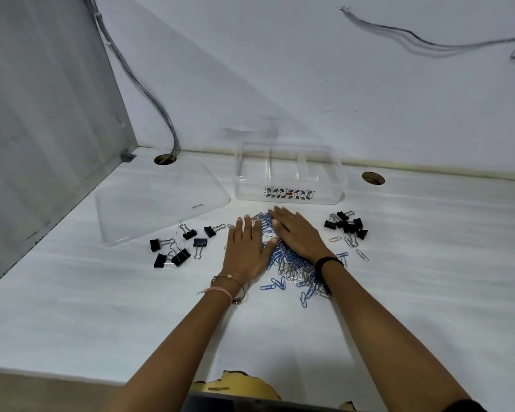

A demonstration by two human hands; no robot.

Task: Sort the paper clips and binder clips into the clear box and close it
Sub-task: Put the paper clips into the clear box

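White laminate forms the desk (414, 263), which meets a pale wall at the far side and a grey partition panel (42, 114) to the left of the hands. Two round cable holes sit along the far edge; a bundle of cables (149, 93) drops into the left one (164, 159), and the right one (373, 178) is open. The left hand (246, 251) and right hand (298, 233) lie flat, fingers spread, palms down on a heap of blue and silver paper clips (292, 267), covering most of it; its extent beneath the palms cannot be judged. Just beyond the fingertips stands the clear box (289, 190), lid off, with inner dividers faintly visible; no contents can be made out. The clear lid (158, 200) lies beyond and left of the left hand, its outline hard to trace against the desk. Black binder clips lie in two groups: one left of the left hand (177, 245), one right of the right hand (347, 224), with loose silver paper clips (350, 242) beside the latter. Bare desk lies nearer than the wrists and far right. A yellow object at the near edge is cut off.
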